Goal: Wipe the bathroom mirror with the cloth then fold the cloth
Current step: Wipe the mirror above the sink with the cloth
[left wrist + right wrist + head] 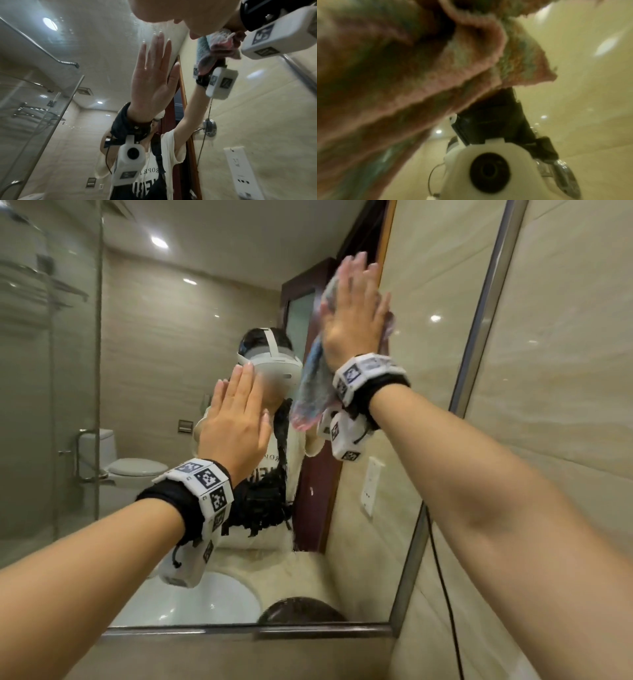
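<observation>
The wall mirror (154, 354) fills most of the head view. My right hand (356, 309) lies flat with straight fingers on a pink and blue cloth (315, 385), pressing it to the glass near the mirror's upper right. The cloth's loose end hangs below that wrist. My left hand (236, 412) is flat with its fingers together and straight, held to the glass lower and to the left, holding nothing. Whether it touches the glass I cannot tell. In the left wrist view the cloth (221, 40) shows under the right wrist. The right wrist view is blurred and half filled by the cloth (402, 67).
A metal frame (479, 320) edges the mirror on the right and along the bottom. Beige wall tiles (565, 371) continue to the right, with a black cable (442, 577) hanging down them. The glass reflects a shower screen, a toilet and a white basin.
</observation>
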Tool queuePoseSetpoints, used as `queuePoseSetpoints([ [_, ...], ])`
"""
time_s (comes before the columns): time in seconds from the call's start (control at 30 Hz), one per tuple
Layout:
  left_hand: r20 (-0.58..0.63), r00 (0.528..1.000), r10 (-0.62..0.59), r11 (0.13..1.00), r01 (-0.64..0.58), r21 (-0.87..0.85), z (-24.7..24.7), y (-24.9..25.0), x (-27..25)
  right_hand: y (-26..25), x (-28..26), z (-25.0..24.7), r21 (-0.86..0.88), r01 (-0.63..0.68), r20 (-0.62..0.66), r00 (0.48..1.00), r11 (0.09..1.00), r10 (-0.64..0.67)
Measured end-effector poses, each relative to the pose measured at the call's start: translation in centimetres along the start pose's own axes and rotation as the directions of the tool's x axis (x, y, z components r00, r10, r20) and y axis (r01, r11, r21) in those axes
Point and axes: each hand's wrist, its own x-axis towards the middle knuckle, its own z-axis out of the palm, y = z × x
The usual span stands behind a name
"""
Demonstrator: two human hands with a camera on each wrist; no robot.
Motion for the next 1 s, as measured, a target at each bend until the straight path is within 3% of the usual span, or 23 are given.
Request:
queuePoseSetpoints([
  [0.07,-0.007,1.000,-0.027,1.000,0.027,0.007,-0.1,-0.3,0.3,-2.2,-1.7,1.0,-0.066,0.149,0.037,0.988,0.987,-0.147],
  [0.17,0.002,0.999,-0.043,0.999,0.043,0.018,-0.4,-0.7,0.1,-2.6,-3.9,1.8,-0.110,0.274,0.111,0.959,0.955,-0.262],
  [0.37,0.013,1.000,-0.017,1.000,0.016,0.022,-1.3,-0.3,-0.4,3.2,-4.5,1.2,-0.167,0.517,0.230,0.849,0.840,-0.476],
  [0.43,0.001,1.000,-0.009,1.000,0.009,0.013,-1.5,-0.3,-0.3,4.9,-4.1,0.8,-0.177,0.436,0.214,0.892,0.883,-0.397],
  [0.5,-0.002,1.000,-0.003,1.000,0.003,0.008,-1.5,-0.4,-0.1,5.4,-3.5,0.3,-0.105,0.208,0.155,0.969,0.972,-0.191],
  [0.6,-0.002,1.000,-0.024,1.000,0.024,-0.014,-1.5,-0.5,-0.2,4.2,-3.3,0.5,-0.033,-0.043,0.092,0.995,0.999,0.045],
  [0.67,0.012,0.999,-0.039,0.999,0.040,-0.035,-1.5,-0.3,-0.7,3.3,-4.5,0.9,-0.016,-0.012,0.102,0.995,1.000,0.013],
  [0.77,0.025,0.999,-0.029,0.999,0.030,-0.027,-2.0,0.1,-1.6,3.3,-7.8,1.7,-0.043,0.190,0.142,0.973,0.981,-0.183],
  [0.83,0.027,1.000,-0.016,1.000,0.016,-0.018,-2.7,0.3,-2.1,3.8,-10.0,1.8,0.003,0.257,0.152,0.955,0.966,-0.254],
  [1.0,0.021,1.000,-0.007,1.000,0.008,-0.021,-5.0,1.1,-4.1,3.0,-13.1,-0.4,0.269,0.147,0.079,0.982,0.952,-0.174],
])
